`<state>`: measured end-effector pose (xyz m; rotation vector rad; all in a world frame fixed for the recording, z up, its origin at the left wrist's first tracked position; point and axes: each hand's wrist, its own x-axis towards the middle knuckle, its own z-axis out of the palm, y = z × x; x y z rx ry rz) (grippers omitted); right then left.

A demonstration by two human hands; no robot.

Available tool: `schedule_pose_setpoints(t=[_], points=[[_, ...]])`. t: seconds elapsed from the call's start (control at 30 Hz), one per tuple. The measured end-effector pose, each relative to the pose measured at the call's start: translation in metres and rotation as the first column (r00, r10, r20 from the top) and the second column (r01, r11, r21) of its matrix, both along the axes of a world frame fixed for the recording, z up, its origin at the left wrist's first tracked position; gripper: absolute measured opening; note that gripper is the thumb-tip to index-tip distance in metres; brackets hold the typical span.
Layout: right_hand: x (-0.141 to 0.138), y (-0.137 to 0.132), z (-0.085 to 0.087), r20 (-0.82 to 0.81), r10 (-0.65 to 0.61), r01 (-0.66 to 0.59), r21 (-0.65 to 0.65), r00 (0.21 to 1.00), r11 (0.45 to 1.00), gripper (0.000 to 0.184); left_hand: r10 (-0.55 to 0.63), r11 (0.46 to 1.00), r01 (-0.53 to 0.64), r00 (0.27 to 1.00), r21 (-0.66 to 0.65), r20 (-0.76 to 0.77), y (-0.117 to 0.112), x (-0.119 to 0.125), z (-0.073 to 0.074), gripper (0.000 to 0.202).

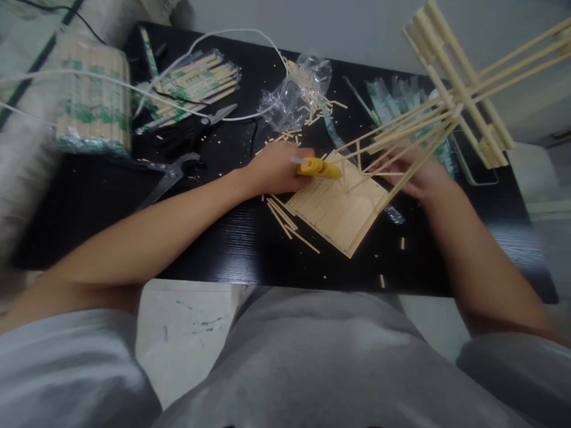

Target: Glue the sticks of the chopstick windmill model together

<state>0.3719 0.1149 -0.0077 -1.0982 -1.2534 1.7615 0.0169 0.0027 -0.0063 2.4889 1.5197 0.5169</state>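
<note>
My left hand (279, 167) is closed around a yellow hot glue gun (317, 168), with a pale glue stick poking out of its back end. The gun's front end points right, toward thin sticks that stand on a flat base of sticks side by side (332, 205). Rising from this base, a model built of wooden sticks (414, 128) leans up to the right, with long crossed arms (464, 89) at its top. Behind its slanting legs, my right hand (413, 169) is curled and grips the model; its fingertips are partly hidden by the sticks.
Loose sticks (283, 217) lie left of the base. Black-handled scissors (191, 128), pliers (172, 172) and packs of wrapped chopsticks (93, 98) are at the left. Offcuts and clear plastic (294, 95) lie behind. A white cable (232, 31) crosses the black table; a phone (473, 157) is at the right.
</note>
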Motion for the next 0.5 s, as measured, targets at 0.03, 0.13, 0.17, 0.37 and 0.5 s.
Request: schedule_pose_setpoints(t=[0.03,0.13,0.17,0.37,0.5], points=[[0.0003,0.0002,-0.0001,0.002,-0.001,0.001,0.001,1.0,1.0,0.025,0.002,1.0,-0.002,1.0,0.0,-0.001,0.0,0.0001,0.0,0.027],[0.0009,0.0,0.0002,0.012,-0.028,0.028,-0.017,1.0,0.999,0.022,0.0,1.0,0.0,1.0,0.005,-0.003,-0.0002,0.0003,0.0003,0.028],[0.0009,-0.0003,0.0004,0.015,-0.042,0.043,-0.027,0.999,0.999,0.023,-0.002,1.0,0.002,1.0,0.004,-0.006,-0.0004,0.0004,0.0005,0.028],[-0.0029,-0.0038,0.0032,0.02,-0.085,0.086,-0.063,0.996,0.994,0.037,0.002,1.0,-0.003,0.999,-0.014,-0.044,-0.002,0.0001,0.0039,0.029],[-0.0066,-0.0064,0.0043,0.03,-0.079,0.081,-0.067,0.996,0.994,0.034,0.005,1.0,-0.006,0.998,-0.011,-0.067,-0.0031,0.0009,0.006,0.027]])
